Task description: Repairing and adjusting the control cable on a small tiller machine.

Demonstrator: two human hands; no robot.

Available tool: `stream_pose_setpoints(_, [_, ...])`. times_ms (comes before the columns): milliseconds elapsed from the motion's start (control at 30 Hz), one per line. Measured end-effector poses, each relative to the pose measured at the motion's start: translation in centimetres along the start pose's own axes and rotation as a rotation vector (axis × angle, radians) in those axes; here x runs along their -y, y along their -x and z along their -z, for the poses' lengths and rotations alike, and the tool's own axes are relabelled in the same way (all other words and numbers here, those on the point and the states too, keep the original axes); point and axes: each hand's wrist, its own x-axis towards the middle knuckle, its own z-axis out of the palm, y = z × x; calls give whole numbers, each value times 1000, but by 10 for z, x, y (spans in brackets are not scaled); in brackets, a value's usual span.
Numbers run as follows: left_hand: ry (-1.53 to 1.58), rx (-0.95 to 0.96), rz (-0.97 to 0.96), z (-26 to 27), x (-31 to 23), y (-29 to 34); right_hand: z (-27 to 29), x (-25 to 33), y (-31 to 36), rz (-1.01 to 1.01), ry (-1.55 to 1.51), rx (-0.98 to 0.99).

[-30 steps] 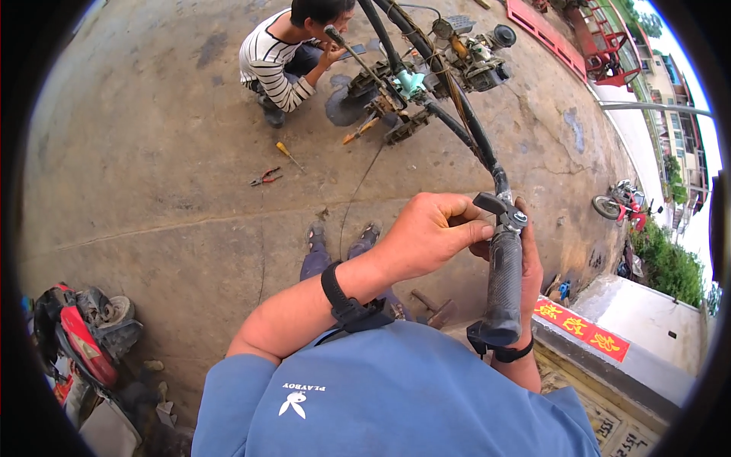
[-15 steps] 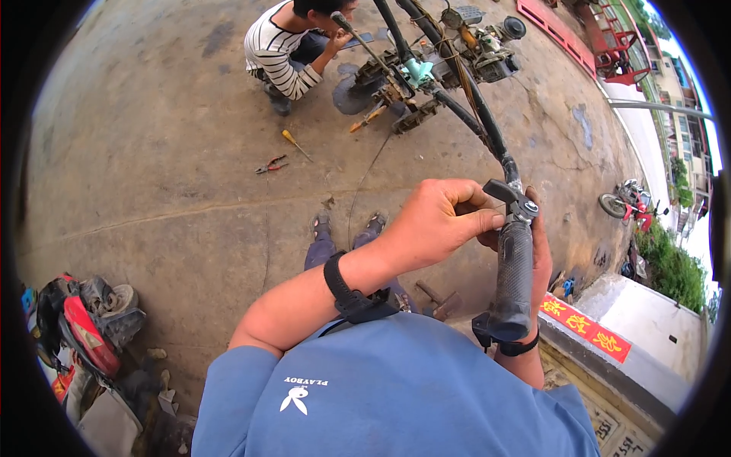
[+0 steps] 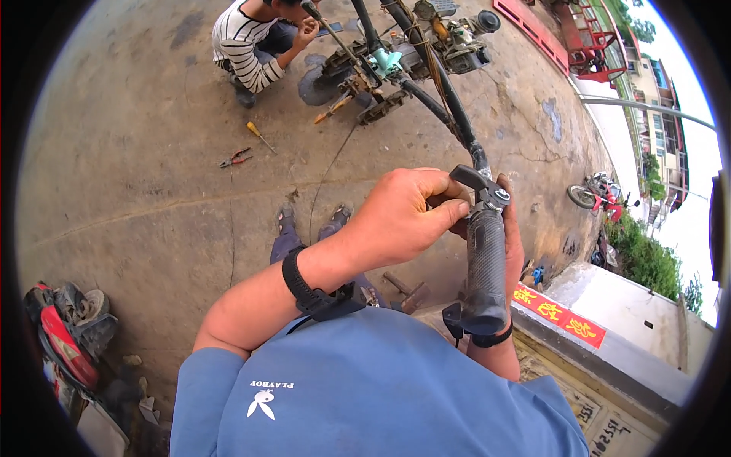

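Observation:
A long black handlebar tube (image 3: pixel 462 126) ends in a ribbed black rubber grip (image 3: pixel 486 266) in front of my chest. Just beyond the grip, a small black thumb lever (image 3: pixel 472 177) sits on a metal clamp with a bolt. My left hand (image 3: pixel 407 213) is closed in a pinch beside this lever, thumb against forefinger; whatever lies between the fingertips is too small to make out. From the far side my right hand (image 3: pixel 512 232) wraps round the bar and grip, its fingers partly hidden behind them.
An engine machine (image 3: pixel 381 68) stands ahead, a person in a striped shirt (image 3: pixel 247 46) crouching beside it. Pliers (image 3: pixel 236 158), a yellow-handled screwdriver (image 3: pixel 260 135) and a hammer (image 3: pixel 407 293) lie on the concrete. A red motorcycle (image 3: pixel 601 196) is at right, red-and-black vehicle parts (image 3: pixel 72 335) at left.
The whole view has shifted, so the machine, tools and handlebar appear farther left and slightly higher. Both hands keep nearly the same place at the lever and grip.

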Motion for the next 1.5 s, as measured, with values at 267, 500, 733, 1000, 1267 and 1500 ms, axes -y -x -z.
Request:
stream_pose_setpoints(267, [110, -30, 26, -2, -2, 1, 1, -6, -1, 47, 47, 5])
stream_pose_setpoints(500, [152, 11, -11, 0, 12, 0, 4, -10, -1, 1, 36, 3])
stream_pose_setpoints(733, [200, -24, -117, 3, 18, 4, -4, -9, 0, 7, 173, -71])
stream_pose_setpoints(1000, [159, -50, -72, 4, 30, -6, 1, -16, -3, 123, 387, -40])
stream_pose_setpoints(1267, [100, -54, -73, 2, 27, -6, 22, -26, -7, 121, 493, 13])
stream_pose_setpoints(1500, [86, -87, -27, 4, 23, -5, 6, -25, -7, 93, 213, -42])
